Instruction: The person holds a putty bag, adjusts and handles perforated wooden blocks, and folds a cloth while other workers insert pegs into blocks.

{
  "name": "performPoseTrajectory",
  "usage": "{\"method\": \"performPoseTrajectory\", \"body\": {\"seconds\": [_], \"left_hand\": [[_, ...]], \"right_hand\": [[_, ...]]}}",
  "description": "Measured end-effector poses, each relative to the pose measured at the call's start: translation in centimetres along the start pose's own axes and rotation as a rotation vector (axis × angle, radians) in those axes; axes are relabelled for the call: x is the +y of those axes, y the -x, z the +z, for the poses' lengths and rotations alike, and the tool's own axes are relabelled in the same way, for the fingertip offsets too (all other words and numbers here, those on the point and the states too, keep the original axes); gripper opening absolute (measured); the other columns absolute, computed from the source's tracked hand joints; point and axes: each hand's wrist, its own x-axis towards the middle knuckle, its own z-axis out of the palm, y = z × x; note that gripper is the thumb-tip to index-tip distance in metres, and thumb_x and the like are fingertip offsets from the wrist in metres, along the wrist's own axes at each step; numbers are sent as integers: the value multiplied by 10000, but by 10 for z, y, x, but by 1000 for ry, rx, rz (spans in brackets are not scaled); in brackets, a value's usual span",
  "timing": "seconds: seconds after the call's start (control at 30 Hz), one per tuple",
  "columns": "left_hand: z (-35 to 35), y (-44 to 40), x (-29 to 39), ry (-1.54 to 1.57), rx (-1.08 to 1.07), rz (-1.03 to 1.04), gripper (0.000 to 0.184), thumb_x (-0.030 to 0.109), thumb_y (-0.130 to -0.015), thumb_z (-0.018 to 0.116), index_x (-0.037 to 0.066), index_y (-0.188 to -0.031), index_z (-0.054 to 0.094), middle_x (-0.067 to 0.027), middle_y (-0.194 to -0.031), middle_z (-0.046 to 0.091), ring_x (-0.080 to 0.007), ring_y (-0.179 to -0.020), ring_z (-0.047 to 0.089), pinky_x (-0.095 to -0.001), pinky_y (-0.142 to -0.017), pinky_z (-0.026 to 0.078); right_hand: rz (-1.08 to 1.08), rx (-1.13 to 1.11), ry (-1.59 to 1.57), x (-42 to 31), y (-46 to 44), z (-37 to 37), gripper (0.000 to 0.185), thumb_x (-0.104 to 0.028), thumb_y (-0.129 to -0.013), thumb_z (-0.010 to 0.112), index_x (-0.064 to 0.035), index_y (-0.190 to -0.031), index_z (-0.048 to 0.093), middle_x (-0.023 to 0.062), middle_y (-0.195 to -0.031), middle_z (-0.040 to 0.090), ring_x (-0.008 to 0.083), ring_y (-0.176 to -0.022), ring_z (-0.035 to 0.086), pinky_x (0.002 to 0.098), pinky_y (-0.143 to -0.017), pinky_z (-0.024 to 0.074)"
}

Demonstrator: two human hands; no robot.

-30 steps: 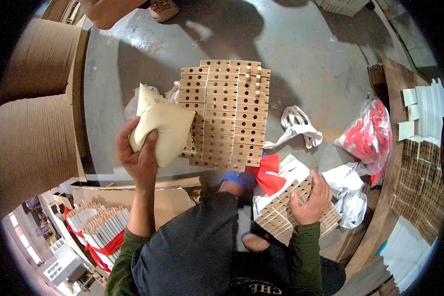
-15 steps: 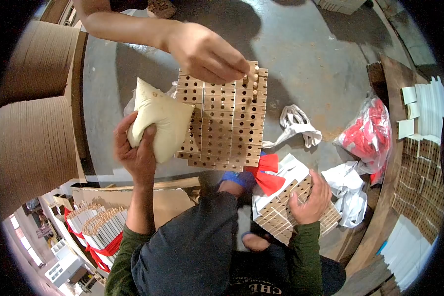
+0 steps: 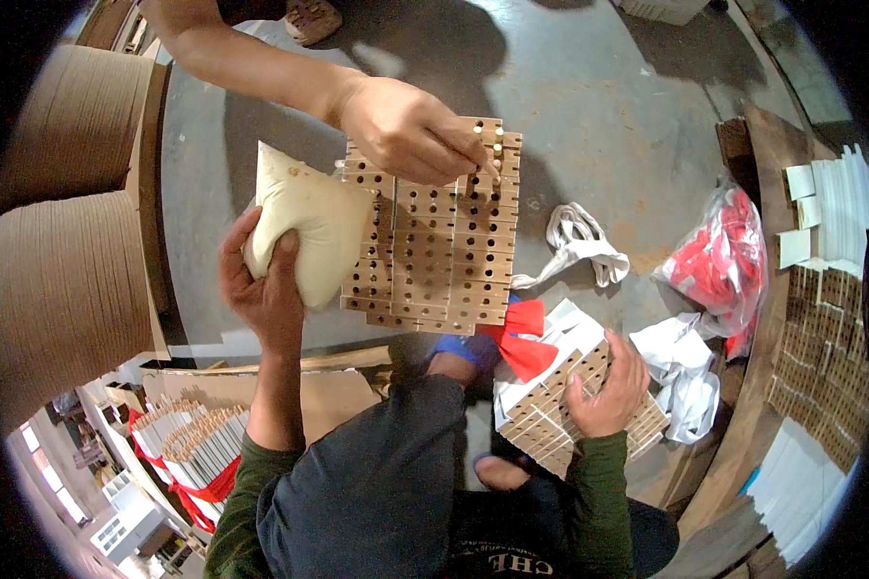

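My left hand (image 3: 266, 282) grips a plump cream-coloured bag (image 3: 304, 227), thumb on its near face. The bag's right corner reaches over the left edge of a block of cardboard-brown strips (image 3: 430, 261) with rows of round holes. My right hand (image 3: 610, 391) lies with thumb and fingers apart on a smaller bundle of similar holed strips (image 3: 541, 425), partly wrapped in white. Another person's hand (image 3: 410, 130) pinches a small light peg at the upper right holes of the large block. Several pale pegs (image 3: 498, 148) stand in holes there.
A red cloth piece (image 3: 526, 340) touches the white wrap. White cloth strips (image 3: 584, 246) lie on the floor, beside a clear bag of red material (image 3: 714, 251). Brown stacked sheets (image 3: 68, 125) stand left; holed stacks (image 3: 821, 338) stand right. Red-banded white bundles (image 3: 203, 449) are lower left.
The other person's hand has moved slightly down and right over the block, and more pegs show behind it. The cream bag has shifted slightly left and up. My right hand stays put.
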Motion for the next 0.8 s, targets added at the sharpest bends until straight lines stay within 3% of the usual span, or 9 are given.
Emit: {"method": "performPoseTrajectory", "body": {"seconds": [0.3,0.4,0.8], "left_hand": [[7,-4,-4,-54,36,22,328,99,-807,670,-4,-1097,559,-106,-1036,597,-160,-907,566,-291,-804,477],[7,-6,-4,137,44,-40,332,53,-801,679,0,-1105,558,-98,-1048,597,-152,-936,567,-269,-811,479],[16,-12,-8,-88,15,54,312,98,-813,669,5,-1094,571,-100,-1034,606,-156,-918,573,-284,-805,475]], "right_hand": [[4,-9,8,0,0,0,667,-252,-605,628,-83,-1226,455,133,-1138,540,302,-1083,497,478,-969,298],[-4,-5,-1,2,0,1,670,-251,-602,630,-82,-1226,453,135,-1138,540,304,-1083,496,481,-968,298],[-9,6,2,2,0,2,672,-253,-596,636,-79,-1220,453,130,-1132,541,307,-1078,499,480,-961,305]]}}
